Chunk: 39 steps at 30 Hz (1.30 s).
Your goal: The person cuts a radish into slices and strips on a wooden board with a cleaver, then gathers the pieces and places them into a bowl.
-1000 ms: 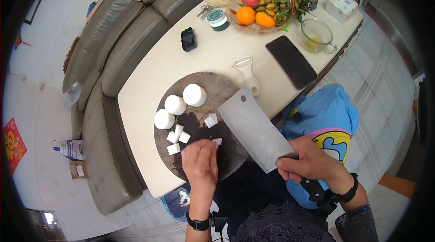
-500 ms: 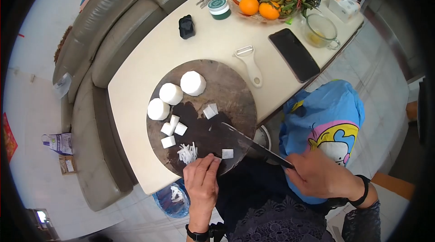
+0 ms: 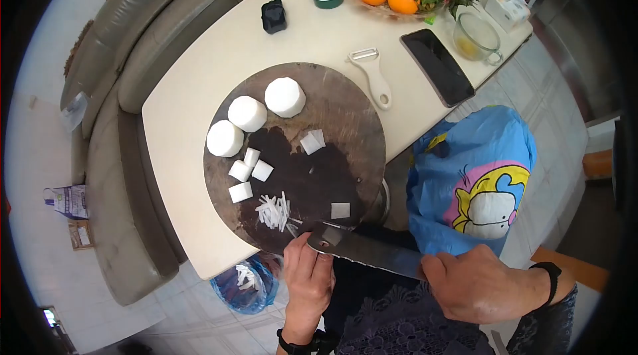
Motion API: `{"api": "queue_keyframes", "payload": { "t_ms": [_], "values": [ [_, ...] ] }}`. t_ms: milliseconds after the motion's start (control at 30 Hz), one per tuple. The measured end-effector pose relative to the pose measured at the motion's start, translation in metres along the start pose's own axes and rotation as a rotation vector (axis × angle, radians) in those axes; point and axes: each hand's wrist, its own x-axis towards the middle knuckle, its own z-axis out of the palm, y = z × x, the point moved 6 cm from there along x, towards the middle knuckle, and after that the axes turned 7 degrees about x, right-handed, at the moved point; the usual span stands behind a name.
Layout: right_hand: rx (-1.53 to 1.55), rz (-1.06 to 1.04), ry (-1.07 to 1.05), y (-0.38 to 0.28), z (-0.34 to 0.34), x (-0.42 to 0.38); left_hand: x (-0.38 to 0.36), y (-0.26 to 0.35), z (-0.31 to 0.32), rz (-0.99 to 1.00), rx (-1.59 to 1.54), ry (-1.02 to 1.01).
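While the right hand (image 3: pixel 480 285) grips the cleaver (image 3: pixel 364 249) flat at the chopping board's (image 3: pixel 345 116) near edge, the left hand (image 3: pixel 307 282), fingers loosely apart, touches the blade; wiping is safest along the flat, toward the radish strips (image 3: pixel 274 210).

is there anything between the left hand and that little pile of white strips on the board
Nothing visible. The left hand sits at the near edge of the cutting board, just below the white strips. The cleaver, held by the right hand, lies to their right, not across the gap.
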Motion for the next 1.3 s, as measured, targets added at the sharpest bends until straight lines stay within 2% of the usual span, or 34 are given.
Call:
{"api": "queue_keyframes", "payload": {
  "t_ms": [167, 367, 633, 1067, 1300],
  "values": [
    [-0.003, 0.034, -0.032, -0.003, 0.002, -0.004, 0.005, -0.002, 0.001, -0.031, -0.059, -0.003],
    [-0.025, -0.032, -0.02, -0.008, -0.002, -0.004, 0.006, -0.004, 0.001, -0.041, -0.107, 0.045],
    [-0.177, -0.048, 0.01, -0.013, 0.007, 0.01, -0.004, -0.009, 0.005, -0.066, -0.111, 0.047],
    [-0.098, -0.073, 0.037, -0.011, 0.007, 0.008, -0.004, -0.01, 0.003, -0.08, -0.112, 0.05],
    [-0.176, -0.08, 0.016, -0.013, 0.004, 0.018, -0.004, -0.007, 0.001, -0.065, -0.085, 0.043]
  ]
}}
